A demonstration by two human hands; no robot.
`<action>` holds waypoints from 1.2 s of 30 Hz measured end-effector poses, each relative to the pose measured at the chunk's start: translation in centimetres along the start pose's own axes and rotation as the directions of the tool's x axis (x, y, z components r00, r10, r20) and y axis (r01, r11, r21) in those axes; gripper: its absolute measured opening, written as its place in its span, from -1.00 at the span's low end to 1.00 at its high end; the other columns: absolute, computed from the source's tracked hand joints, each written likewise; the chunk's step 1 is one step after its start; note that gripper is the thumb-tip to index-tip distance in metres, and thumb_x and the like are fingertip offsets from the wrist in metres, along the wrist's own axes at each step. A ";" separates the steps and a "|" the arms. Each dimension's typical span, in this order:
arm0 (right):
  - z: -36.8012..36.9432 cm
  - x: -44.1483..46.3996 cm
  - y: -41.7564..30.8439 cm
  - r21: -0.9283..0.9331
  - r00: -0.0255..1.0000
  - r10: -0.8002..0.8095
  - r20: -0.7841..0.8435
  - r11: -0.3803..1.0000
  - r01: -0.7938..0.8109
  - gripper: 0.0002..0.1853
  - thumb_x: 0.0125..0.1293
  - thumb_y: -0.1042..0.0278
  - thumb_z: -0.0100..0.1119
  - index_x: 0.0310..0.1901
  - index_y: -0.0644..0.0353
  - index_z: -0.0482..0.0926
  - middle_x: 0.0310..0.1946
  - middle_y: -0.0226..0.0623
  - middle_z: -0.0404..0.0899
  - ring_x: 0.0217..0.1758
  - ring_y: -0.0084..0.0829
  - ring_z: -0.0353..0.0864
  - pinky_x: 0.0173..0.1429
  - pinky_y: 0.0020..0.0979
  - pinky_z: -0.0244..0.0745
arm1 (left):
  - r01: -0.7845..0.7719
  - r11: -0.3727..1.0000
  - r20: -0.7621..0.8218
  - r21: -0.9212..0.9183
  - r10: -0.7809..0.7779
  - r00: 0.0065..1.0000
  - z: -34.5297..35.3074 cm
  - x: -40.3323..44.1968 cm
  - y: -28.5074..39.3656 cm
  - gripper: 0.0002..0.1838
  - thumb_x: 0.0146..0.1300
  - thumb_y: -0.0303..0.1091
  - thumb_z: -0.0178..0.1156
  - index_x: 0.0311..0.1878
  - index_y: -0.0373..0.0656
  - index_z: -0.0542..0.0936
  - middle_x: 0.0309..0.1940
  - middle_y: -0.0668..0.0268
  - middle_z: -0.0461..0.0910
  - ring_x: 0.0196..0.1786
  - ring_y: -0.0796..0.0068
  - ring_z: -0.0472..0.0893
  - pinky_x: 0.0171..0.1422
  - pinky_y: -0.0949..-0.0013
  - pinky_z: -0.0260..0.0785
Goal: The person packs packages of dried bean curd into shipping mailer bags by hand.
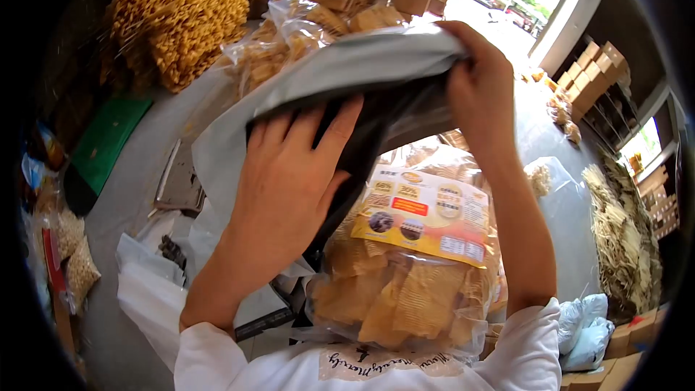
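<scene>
Looks like the grey bag [355, 59] is getting its mouth spread.
Left grip [279, 185] is loose, fingers fanned at the black lining [394, 110]; bag's held up between both grips, clear packet [416, 293] below it; right grip [486, 87] pinches the bag's right end. Next move probably needs that mouth kept wide.
</scene>
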State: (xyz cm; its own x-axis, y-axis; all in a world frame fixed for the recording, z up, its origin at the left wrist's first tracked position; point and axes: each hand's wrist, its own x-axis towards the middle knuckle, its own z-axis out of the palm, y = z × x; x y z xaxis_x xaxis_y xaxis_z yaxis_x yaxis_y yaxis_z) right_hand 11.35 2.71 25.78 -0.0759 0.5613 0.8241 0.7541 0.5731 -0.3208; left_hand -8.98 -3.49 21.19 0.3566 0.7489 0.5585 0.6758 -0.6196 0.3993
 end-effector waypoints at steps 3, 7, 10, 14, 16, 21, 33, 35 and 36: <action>-6.9 2.2 2.1 -0.331 0.931 -0.231 -0.283 0.934 0.131 -0.68 0.07 0.64 -0.16 -0.17 0.27 0.54 -0.32 0.02 0.56 -0.22 0.02 0.55 -0.05 -0.18 0.40 | -0.249 0.728 -0.135 0.639 0.425 0.895 0.7 3.1 1.0 -0.47 0.03 -0.43 0.08 0.17 -0.07 0.41 0.02 0.17 0.44 0.16 0.20 0.37 0.31 0.18 0.12; -12.6 2.4 2.0 -0.683 0.840 -0.445 -0.311 0.719 0.128 -0.72 0.10 0.63 -0.06 -0.15 0.22 0.54 -0.26 -0.05 0.55 -0.20 -0.04 0.55 -0.07 -0.19 0.41 | -0.089 0.662 -0.411 0.744 0.560 0.719 1.4 7.7 2.0 -0.44 0.00 -0.50 0.11 0.16 0.04 0.40 0.19 0.15 0.27 0.22 0.08 0.28 0.26 0.13 0.16; -14.6 1.0 2.5 -0.744 0.873 -0.418 -0.251 0.661 0.102 -0.73 0.11 0.63 -0.05 -0.15 0.21 0.53 -0.25 -0.06 0.53 -0.18 -0.05 0.54 -0.07 -0.18 0.41 | -0.136 0.841 -0.482 0.524 0.424 0.767 2.3 10.1 1.3 -0.44 -0.01 -0.49 0.16 0.15 0.02 0.39 0.04 0.10 0.42 0.12 0.03 0.41 0.12 0.11 0.29; -15.9 -2.2 3.1 -0.742 0.966 -0.210 -0.150 0.670 0.030 -0.73 0.11 0.66 -0.09 -0.17 0.24 0.52 -0.29 -0.04 0.54 -0.19 -0.05 0.55 -0.07 -0.17 0.43 | -0.084 0.935 0.105 0.344 0.051 0.993 6.5 11.1 -2.9 -0.61 0.03 -0.50 0.06 0.00 -0.17 0.42 -0.39 -0.03 0.58 -0.22 -0.07 0.57 -0.09 0.01 0.40; -16.7 -3.6 4.6 -0.765 0.997 -0.041 -0.059 0.644 -0.019 -0.72 0.10 0.67 -0.09 -0.18 0.24 0.54 -0.31 0.00 0.55 -0.20 -0.03 0.56 -0.08 -0.16 0.43 | -0.016 0.952 0.040 0.307 0.004 0.999 9.4 11.6 -4.3 -0.66 0.03 -0.53 0.02 -0.05 -0.16 0.44 -0.38 -0.05 0.58 -0.22 -0.07 0.57 -0.09 0.00 0.38; -17.6 -6.6 9.7 -0.783 0.940 0.328 0.091 0.607 -0.136 -0.65 0.06 0.67 -0.09 -0.15 0.26 0.61 -0.32 0.11 0.57 -0.19 0.00 0.59 -0.06 -0.15 0.45 | 0.045 0.999 -0.473 0.016 -0.032 0.881 8.9 15.1 -2.5 -0.85 0.13 -0.54 -0.03 -0.22 -0.19 0.47 -0.39 0.01 0.58 -0.26 -0.12 0.55 -0.19 0.04 0.35; -21.8 -7.1 23.4 -0.618 0.945 0.321 -0.067 0.730 -0.292 -0.60 -0.05 0.67 -0.12 -0.17 0.27 0.62 -0.31 0.05 0.60 -0.20 -0.15 0.62 -0.07 -0.33 0.44 | -0.349 0.880 0.139 0.323 0.320 0.937 12.5 16.6 -3.7 -0.87 -0.01 -0.46 0.21 -0.39 -0.27 0.48 -0.47 0.09 0.53 -0.26 0.10 0.57 -0.19 0.14 0.40; -23.6 -4.1 26.6 -0.512 0.952 0.277 -0.134 0.803 -0.306 -0.59 -0.05 0.69 -0.18 -0.16 0.36 0.60 -0.33 -0.06 0.64 -0.26 -0.34 0.62 -0.08 -0.48 0.43 | -0.193 0.893 -0.028 0.406 0.223 0.974 13.7 20.1 -4.3 -0.88 0.03 -0.50 0.11 -0.33 -0.28 0.44 -0.38 0.01 0.52 -0.19 -0.01 0.55 -0.10 0.09 0.40; -24.6 -2.4 26.4 -0.445 0.936 0.298 -0.186 0.824 -0.350 -0.59 -0.04 0.69 -0.18 -0.15 0.38 0.59 -0.35 -0.16 0.66 -0.29 -0.46 0.60 -0.08 -0.53 0.43 | -0.157 0.938 -0.028 0.309 0.174 0.984 13.7 22.5 -4.5 -0.81 0.05 -0.39 0.17 -0.32 -0.29 0.43 -0.36 0.01 0.53 -0.21 0.01 0.56 -0.10 0.09 0.40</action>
State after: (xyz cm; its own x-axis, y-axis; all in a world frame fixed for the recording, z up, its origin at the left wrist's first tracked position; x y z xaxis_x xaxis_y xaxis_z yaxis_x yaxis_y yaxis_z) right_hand 47.46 1.76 26.80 0.2745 0.5853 0.7630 0.9384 0.0102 -0.3454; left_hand 4.89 19.38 22.00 0.4503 0.6227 0.6399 0.7774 -0.6259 0.0620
